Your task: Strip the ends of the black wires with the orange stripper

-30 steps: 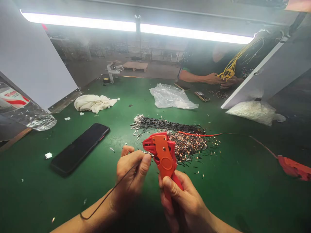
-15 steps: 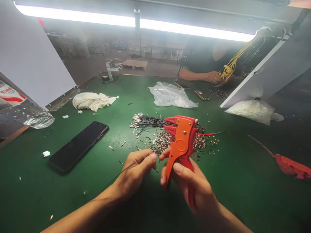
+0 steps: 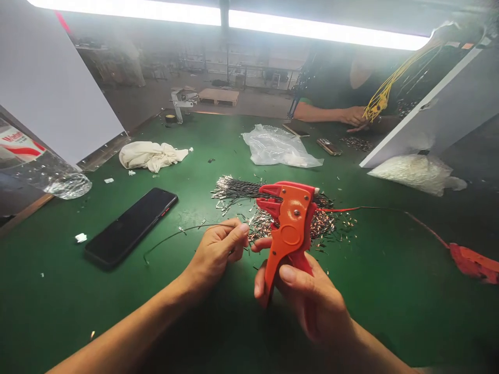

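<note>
My right hand (image 3: pixel 307 296) grips the handles of an orange wire stripper (image 3: pixel 290 223), its jaws pointing up and left over the table. My left hand (image 3: pixel 218 249) pinches a thin black wire (image 3: pixel 171 235) between thumb and fingers; the wire curves away to the left across the green mat. The two hands almost touch at the fingertips. Just behind the stripper lie a bundle of black wires with bare ends (image 3: pixel 237 189) and a heap of small cut bits (image 3: pixel 323 223).
A black phone (image 3: pixel 130 227) lies left of my hands, with a white cloth (image 3: pixel 150 154) and a plastic bottle (image 3: pixel 47 174) beyond. A clear bag (image 3: pixel 278 148) sits mid-table. A red wire (image 3: pixel 390 210) runs right to a red tool (image 3: pixel 473 262). Across the table, another person's hands (image 3: pixel 353 115) handle yellow wires.
The stripper swung from tilting left to upright and right, away from the wire. My left hand turned, so the black wire now trails left over the mat instead of down toward me.
</note>
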Motion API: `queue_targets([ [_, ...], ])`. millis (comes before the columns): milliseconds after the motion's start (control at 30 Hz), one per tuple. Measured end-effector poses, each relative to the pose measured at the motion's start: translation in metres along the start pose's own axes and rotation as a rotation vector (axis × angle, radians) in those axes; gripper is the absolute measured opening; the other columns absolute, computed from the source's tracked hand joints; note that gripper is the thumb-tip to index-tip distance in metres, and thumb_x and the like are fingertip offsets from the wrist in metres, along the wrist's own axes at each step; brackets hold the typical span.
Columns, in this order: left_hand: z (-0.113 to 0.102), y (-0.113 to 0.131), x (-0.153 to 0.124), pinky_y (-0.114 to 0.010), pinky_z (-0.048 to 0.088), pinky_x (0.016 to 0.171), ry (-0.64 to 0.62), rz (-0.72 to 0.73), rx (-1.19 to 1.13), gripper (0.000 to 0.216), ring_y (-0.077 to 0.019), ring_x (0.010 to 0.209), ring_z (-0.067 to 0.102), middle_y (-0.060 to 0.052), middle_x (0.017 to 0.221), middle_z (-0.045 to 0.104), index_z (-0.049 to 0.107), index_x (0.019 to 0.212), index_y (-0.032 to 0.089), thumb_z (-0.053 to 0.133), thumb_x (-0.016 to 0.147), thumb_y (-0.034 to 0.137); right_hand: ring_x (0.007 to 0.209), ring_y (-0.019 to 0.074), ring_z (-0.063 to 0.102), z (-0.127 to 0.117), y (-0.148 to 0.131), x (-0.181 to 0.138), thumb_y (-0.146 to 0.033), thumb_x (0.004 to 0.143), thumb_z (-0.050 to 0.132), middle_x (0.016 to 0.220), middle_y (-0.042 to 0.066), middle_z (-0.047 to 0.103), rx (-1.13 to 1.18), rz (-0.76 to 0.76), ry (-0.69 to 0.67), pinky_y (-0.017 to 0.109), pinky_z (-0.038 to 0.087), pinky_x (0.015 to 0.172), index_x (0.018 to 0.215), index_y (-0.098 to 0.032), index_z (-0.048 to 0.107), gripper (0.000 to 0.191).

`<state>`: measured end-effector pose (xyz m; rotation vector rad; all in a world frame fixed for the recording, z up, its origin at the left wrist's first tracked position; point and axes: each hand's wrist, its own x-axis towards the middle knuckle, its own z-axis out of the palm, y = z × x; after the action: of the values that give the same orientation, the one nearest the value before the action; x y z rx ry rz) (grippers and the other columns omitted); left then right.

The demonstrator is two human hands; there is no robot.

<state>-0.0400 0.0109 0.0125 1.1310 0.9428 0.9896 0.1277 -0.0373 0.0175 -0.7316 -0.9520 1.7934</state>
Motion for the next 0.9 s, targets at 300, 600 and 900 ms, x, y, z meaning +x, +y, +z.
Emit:
queue_targets([
  [300, -0.001, 0.001, -0.004, -0.025, 0.029, 0.055, -0.14, -0.026, -0.031, 0.04, -0.0069, 0.046, 0.029, 0.008, 0.043, 0.036, 0.044, 0.064, 0.018, 0.057, 0.087, 0.048, 0.063, 0.0203, 0.062, 0.002, 0.0, 0.0, -0.033, 0.08, 0.062, 0.071, 0.007, 0.07, 0.028, 0.055, -0.043, 0.034, 0.047, 0.063, 0.11, -0.014, 0.062, 0.035],
  [600, -0.002, 0.006, -0.003, -0.021, 0.024, 0.048, -0.078, -0.006, -0.053, 0.037, -0.0054, 0.047, 0.034, 0.006, 0.049, 0.043, 0.049, 0.066, 0.016, 0.06, 0.087, 0.044, 0.069, 0.0207, 0.063, -0.002, 0.002, 0.0, -0.033, 0.082, 0.063, 0.082, 0.007, 0.069, -0.011, -0.062, -0.067, 0.035, 0.047, 0.066, 0.11, -0.017, 0.066, 0.033],
  [900, -0.016, 0.022, 0.003, -0.022, 0.025, 0.045, 0.115, 0.014, -0.299, 0.026, -0.0075, 0.042, 0.032, 0.006, 0.044, 0.039, 0.053, 0.069, 0.018, 0.057, 0.089, 0.034, 0.073, 0.0175, 0.065, -0.003, 0.004, 0.001, -0.032, 0.084, 0.063, 0.104, 0.008, 0.069, 0.006, -0.118, -0.086, 0.032, 0.048, 0.067, 0.113, -0.019, 0.063, 0.032],
])
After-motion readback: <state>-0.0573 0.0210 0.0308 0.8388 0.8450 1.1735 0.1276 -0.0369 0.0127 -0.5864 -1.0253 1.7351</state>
